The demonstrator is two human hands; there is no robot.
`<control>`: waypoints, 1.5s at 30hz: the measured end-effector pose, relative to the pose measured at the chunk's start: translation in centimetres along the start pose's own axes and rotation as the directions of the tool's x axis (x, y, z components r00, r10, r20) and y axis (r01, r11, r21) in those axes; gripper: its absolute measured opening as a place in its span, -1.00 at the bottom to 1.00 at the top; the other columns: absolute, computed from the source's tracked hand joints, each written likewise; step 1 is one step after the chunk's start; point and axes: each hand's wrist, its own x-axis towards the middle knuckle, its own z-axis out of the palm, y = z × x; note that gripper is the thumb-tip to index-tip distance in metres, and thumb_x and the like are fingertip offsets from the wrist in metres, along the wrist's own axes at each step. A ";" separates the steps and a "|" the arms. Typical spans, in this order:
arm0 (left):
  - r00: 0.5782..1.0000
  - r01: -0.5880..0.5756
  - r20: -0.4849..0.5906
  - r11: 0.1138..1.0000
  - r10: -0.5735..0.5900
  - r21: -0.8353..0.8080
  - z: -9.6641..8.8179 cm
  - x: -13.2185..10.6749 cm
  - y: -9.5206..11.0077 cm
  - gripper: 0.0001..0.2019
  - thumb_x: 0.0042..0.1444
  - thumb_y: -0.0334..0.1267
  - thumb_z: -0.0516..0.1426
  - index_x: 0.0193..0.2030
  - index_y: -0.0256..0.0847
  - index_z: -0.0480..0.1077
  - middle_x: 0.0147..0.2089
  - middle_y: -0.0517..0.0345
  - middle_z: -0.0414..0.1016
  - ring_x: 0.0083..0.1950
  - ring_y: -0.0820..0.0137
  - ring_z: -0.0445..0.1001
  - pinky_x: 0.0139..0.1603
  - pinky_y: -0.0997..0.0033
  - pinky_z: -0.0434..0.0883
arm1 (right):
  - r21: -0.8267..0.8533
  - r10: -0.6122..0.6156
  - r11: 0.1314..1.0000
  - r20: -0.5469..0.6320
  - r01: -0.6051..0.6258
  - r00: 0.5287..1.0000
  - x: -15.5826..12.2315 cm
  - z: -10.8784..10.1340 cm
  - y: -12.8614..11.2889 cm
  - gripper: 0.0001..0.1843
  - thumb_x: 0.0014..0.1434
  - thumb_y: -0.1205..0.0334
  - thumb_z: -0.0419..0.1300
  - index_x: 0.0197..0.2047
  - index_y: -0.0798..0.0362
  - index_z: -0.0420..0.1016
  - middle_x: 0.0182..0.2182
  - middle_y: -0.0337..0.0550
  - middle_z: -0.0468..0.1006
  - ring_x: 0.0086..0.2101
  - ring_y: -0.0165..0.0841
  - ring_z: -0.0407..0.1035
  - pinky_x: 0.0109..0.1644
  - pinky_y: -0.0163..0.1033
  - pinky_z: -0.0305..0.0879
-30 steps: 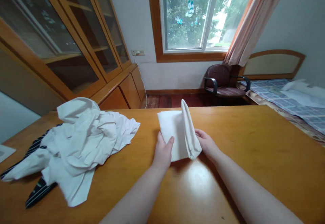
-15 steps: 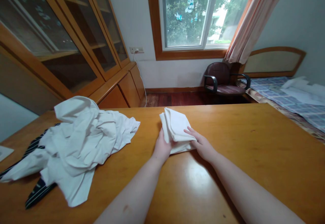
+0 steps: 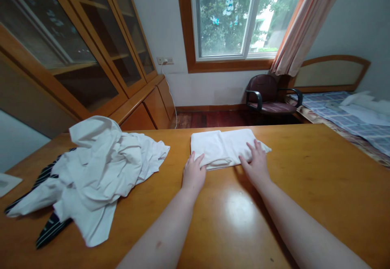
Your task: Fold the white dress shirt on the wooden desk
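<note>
Left hand [image 3: 193, 174] at the near edge of a folded white cloth [image 3: 225, 148], at about 7 o'clock from the middle of the cloth; fingers a little apart, only the tips touching the fold, no pinching. Right hand [image 3: 255, 165] at about 4 o'clock from the same middle, on the right end of the cloth; fingers clearly spread and lying flat on the fabric, also without any pinching.

Folded cloth flat in a long rectangle on a varnished wooden table [image 3: 319, 167], between both hands and the far table edge, close to that edge.

At 9 o'clock from the cloth, near it, a crumpled white garment [image 3: 103, 167], on top of a dark striped cloth [image 3: 51, 230]. Farther away, at 10 o'clock, a wooden cabinet with glass doors [image 3: 88, 45]; at 12 o'clock, a window [image 3: 225, 17]; at 1 o'clock, a dark office chair [image 3: 266, 94] below a peach curtain [image 3: 304, 13]; at 2 o'clock, a bed with a checked sheet [image 3: 344, 114].
</note>
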 end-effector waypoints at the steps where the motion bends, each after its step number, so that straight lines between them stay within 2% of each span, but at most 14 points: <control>1: 0.999 0.012 -0.037 0.998 -0.014 -0.059 -0.1 0.2 -0.2 -0.75 0.01 -0.29 0.13 -0.13 -0.10 0.49 0.22 -0.03 0.28 0.25 0.11 0.21 0.25 0.09 0.11 | -0.018 -0.065 0.998 0.119 0.067 0.991 -0.2 0.2 -0.3 -0.43 0.13 0.01 0.07 0.16 0.08 0.26 0.28 0.11 0.07 0.27 -0.10 -0.13 0.27 0.20 -0.23; 5: 0.966 0.104 -0.185 0.928 -0.179 -0.357 -0.6 1.2 -1.0 -0.87 0.06 -0.25 0.07 -0.31 -0.14 0.44 -0.21 0.02 0.52 -0.03 0.19 0.44 0.08 0.14 0.30 | -0.038 -0.174 0.976 0.448 0.213 0.877 -0.9 0.9 -1.5 -0.28 0.02 -0.03 0.19 0.20 0.11 0.24 0.25 0.16 0.14 0.19 -0.08 0.09 0.24 0.10 -0.07; 8: 0.894 0.136 -0.189 0.649 -0.405 -0.749 -0.1 2.0 -1.3 -0.80 0.13 -0.16 -0.01 -0.23 -0.16 0.37 -0.28 0.08 0.51 -0.16 0.28 0.50 -0.09 0.21 0.41 | -0.091 -0.169 0.967 0.463 0.236 0.870 -0.8 0.3 -2.2 -0.18 -0.03 -0.01 0.25 0.26 0.12 0.18 0.19 0.13 0.25 0.10 -0.03 0.22 0.14 0.06 0.10; 12: 0.834 0.186 -0.026 0.324 -0.552 -0.928 0.5 2.6 -1.3 -0.78 0.05 -0.26 0.04 -0.15 -0.20 0.35 -0.24 0.04 0.52 -0.20 0.33 0.53 -0.13 0.29 0.44 | -0.013 -0.228 0.961 0.535 0.277 0.814 -0.7 -0.8 -3.0 -0.53 0.10 0.12 0.13 0.09 0.02 0.40 -0.12 -0.03 0.54 -0.13 -0.16 0.39 -0.04 -0.09 0.27; 17: 0.845 0.089 -0.273 0.625 -0.459 -0.776 -1.2 1.2 -0.5 -0.64 0.11 -0.13 0.02 0.04 -0.17 0.27 -0.02 0.01 0.44 0.04 0.30 0.43 0.08 0.28 0.34 | 0.107 -0.226 0.974 0.480 0.199 0.848 -1.3 -0.8 -2.9 -0.66 0.08 0.24 0.09 -0.05 -0.04 0.49 -0.15 -0.12 0.55 -0.17 -0.24 0.42 -0.06 -0.14 0.32; 20: 0.929 -0.115 -0.365 0.892 -0.059 -0.437 -2.3 -0.1 0.7 -0.31 -0.01 -0.08 0.18 0.26 -0.13 0.07 0.29 -0.04 0.13 0.31 0.22 0.12 0.28 0.25 0.09 | 0.155 -0.170 0.981 0.384 0.118 0.908 -1.4 0.0 -2.3 -0.47 0.00 0.27 0.14 0.10 0.00 0.35 0.06 -0.05 0.39 -0.18 -0.27 0.42 -0.02 -0.12 0.33; 22: 0.964 -0.198 -0.210 0.965 0.160 -0.174 -2.3 -0.8 1.5 -0.10 -0.18 -0.08 0.29 0.31 -0.12 0.01 0.39 -0.07 -0.09 0.36 0.11 -0.04 0.31 0.14 0.00 | 0.160 -0.108 0.985 0.338 0.056 0.935 -1.4 0.6 -1.9 -0.31 -0.05 0.25 0.18 0.20 0.05 0.21 0.18 0.07 0.21 -0.19 -0.27 0.41 -0.01 -0.08 0.34; 28: 0.958 -0.218 0.213 0.971 0.193 0.100 -0.8 -0.5 1.2 -0.71 -0.06 -0.10 0.23 -0.15 -0.05 0.50 0.05 -0.03 0.41 0.12 0.10 0.31 0.19 0.08 0.14 | 0.152 -0.069 0.988 0.357 0.015 0.932 -1.0 1.2 -1.5 -0.21 -0.12 0.19 0.26 0.20 0.18 0.18 0.06 0.17 0.32 -0.17 -0.20 0.38 0.00 -0.04 0.31; 32: 0.988 0.018 -0.137 0.948 -0.065 -0.316 -0.9 1.1 -0.7 -0.83 0.10 -0.14 0.09 -0.27 -0.13 0.44 -0.22 0.06 0.50 -0.09 0.25 0.43 0.04 0.22 0.31 | 0.089 -0.014 0.996 0.358 -0.019 0.934 -0.9 1.0 -1.4 -0.22 -0.09 0.14 0.26 0.20 0.18 0.19 -0.04 0.11 0.41 -0.16 -0.20 0.36 0.01 -0.05 0.28; 34: 0.868 0.094 -0.327 0.771 -0.373 -0.631 -1.2 2.0 -1.3 -0.79 0.14 -0.09 0.05 -0.21 -0.13 0.39 -0.17 0.08 0.50 -0.08 0.30 0.44 0.01 0.27 0.33 | 0.050 0.011 0.998 0.371 -0.031 0.929 -0.8 0.8 -1.6 -0.25 -0.05 0.07 0.25 0.18 0.21 0.23 -0.06 0.11 0.43 -0.15 -0.19 0.36 0.00 -0.07 0.27; 36: 0.769 0.061 -0.318 0.559 -0.554 -0.827 -1.4 2.7 -1.5 -0.74 0.19 -0.06 -0.02 -0.12 -0.12 0.35 -0.09 0.08 0.49 -0.04 0.36 0.44 0.02 0.32 0.34 | 0.025 -0.023 1.000 0.408 0.014 0.913 -0.7 0.3 -2.0 -0.37 0.01 0.01 0.22 0.09 0.18 0.34 -0.08 0.09 0.45 -0.12 -0.18 0.35 0.02 -0.10 0.24; 40: 0.884 0.046 -0.091 0.279 -0.459 -0.959 -1.5 2.6 -0.8 -0.63 0.15 -0.05 0.02 0.07 -0.08 0.27 0.05 0.08 0.44 0.05 0.35 0.41 0.06 0.30 0.33 | 0.001 -0.128 0.989 0.493 0.147 0.860 -0.2 -1.1 -2.9 -0.61 0.20 -0.03 0.01 -0.21 0.06 0.53 -0.22 -0.03 0.54 -0.17 -0.22 0.36 -0.04 -0.18 0.20; 42: 0.944 0.101 -0.019 0.342 -0.330 -0.934 -1.2 1.9 -0.4 -0.57 0.09 -0.13 0.09 0.13 -0.07 0.24 0.08 0.11 0.42 0.09 0.33 0.38 0.10 0.30 0.29 | -0.043 -0.061 0.994 0.514 0.096 0.856 -0.1 -1.6 -3.0 -0.54 0.25 -0.03 -0.09 -0.38 0.04 0.52 -0.37 -0.06 0.54 -0.30 -0.25 0.37 -0.17 -0.21 0.20; 45: 0.983 0.184 0.138 0.710 -0.122 -0.680 -0.8 0.9 -0.1 -0.45 -0.07 -0.23 0.19 0.14 -0.12 0.29 0.06 0.06 0.44 0.09 0.24 0.36 0.12 0.28 0.25 | 0.055 0.055 0.993 0.596 -0.109 0.801 -0.1 -1.6 -2.5 -0.51 0.21 -0.10 -0.07 -0.48 0.06 0.46 -0.51 -0.13 0.50 -0.42 -0.29 0.34 -0.30 -0.23 0.18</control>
